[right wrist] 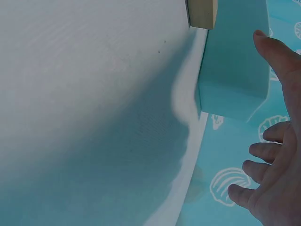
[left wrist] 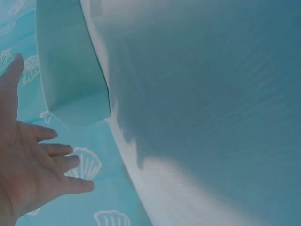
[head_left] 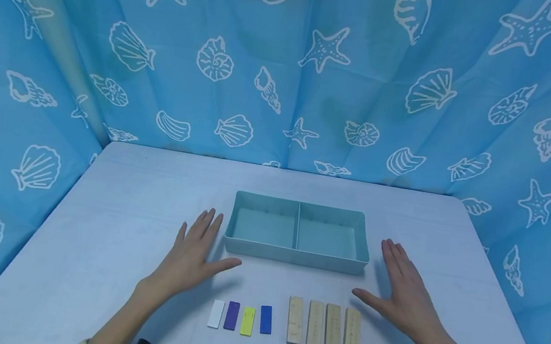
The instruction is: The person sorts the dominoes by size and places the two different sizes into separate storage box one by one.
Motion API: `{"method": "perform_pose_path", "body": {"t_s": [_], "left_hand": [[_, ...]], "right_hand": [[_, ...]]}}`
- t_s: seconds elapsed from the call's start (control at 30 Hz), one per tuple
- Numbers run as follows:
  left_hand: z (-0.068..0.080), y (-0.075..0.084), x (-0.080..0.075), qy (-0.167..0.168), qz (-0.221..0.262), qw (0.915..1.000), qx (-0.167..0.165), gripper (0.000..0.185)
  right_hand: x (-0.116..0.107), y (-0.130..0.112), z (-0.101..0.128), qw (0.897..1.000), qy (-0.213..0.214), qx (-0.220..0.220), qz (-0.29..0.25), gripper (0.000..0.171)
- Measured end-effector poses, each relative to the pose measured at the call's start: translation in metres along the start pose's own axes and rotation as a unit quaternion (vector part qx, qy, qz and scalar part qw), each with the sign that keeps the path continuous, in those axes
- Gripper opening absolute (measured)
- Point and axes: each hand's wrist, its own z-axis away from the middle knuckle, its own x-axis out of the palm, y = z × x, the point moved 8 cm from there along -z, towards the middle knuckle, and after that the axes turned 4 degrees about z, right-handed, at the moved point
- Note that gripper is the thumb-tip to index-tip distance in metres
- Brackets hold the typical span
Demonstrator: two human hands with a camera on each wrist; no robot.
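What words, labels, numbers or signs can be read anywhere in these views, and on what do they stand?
None can be read.
The wooden blocks show faint marks along their faces, too small to read.
The coloured tiles, the tray and the curtain bear no text; the curtain has only shell and starfish drawings.

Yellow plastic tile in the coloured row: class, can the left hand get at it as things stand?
Probably yes: the open left hand lies beside the row, nothing covering the yellow plastic tile.

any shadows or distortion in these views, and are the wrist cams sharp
Head view: even light, soft shadows under both hands, left hand and right hand; wide-angle bending at the edges. Wrist views: the table looks bowed, tray soft, broad shadow.
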Motion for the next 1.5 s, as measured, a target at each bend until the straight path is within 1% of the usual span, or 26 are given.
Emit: {"method": "perform_pose_path", "body": {"t_s": [0.2, 0.43, 0.57, 0.7, 0.9, 1.0, 1.13, 1.23, 1.43, 1.5], "left_hand": [[-0.004, -0.003, -0.002, 0.001, 0.037, 0.9993, -0.007, 0.104], [-0.008, -0.01, -0.001, -0.016, 0.104, 0.9938, -0.037, 0.101], [-0.01, -0.013, -0.001, -0.02, 0.145, 0.9875, -0.057, 0.101], [-0.012, -0.016, -0.003, -0.009, 0.184, 0.9803, -0.071, 0.094], [-0.019, -0.02, -0.002, 0.01, 0.228, 0.9705, -0.078, 0.081], [-0.022, -0.022, -0.001, 0.017, 0.25, 0.9649, -0.077, 0.077], [-0.026, -0.025, 0.002, 0.023, 0.273, 0.9584, -0.081, 0.073], [-0.029, -0.028, 0.003, 0.024, 0.284, 0.9542, -0.091, 0.07], [-0.033, -0.035, 0.007, 0.028, 0.309, 0.9436, -0.116, 0.066], [-0.034, -0.037, 0.008, 0.029, 0.313, 0.9415, -0.12, 0.065]], "right_hand": [[-0.003, -0.001, 0.008, 1.0, -0.023, 0.017, -0.008, 0.123], [-0.007, -0.002, 0.02, 0.998, -0.044, 0.028, -0.019, 0.121], [-0.007, -0.004, 0.027, 0.997, -0.057, 0.039, -0.027, 0.118], [-0.008, -0.007, 0.032, 0.997, -0.062, 0.04, -0.039, 0.112], [-0.005, -0.011, 0.041, 0.997, -0.054, 0.015, -0.061, 0.101], [0.001, -0.012, 0.044, 0.994, -0.068, 0.016, -0.078, 0.097], [0.009, -0.013, 0.048, 0.989, -0.099, 0.029, -0.103, 0.092], [0.013, -0.013, 0.05, 0.986, -0.117, 0.034, -0.117, 0.088], [0.018, -0.015, 0.054, 0.984, -0.123, 0.02, -0.129, 0.079], [0.019, -0.016, 0.055, 0.983, -0.126, 0.014, -0.133, 0.077]]}}
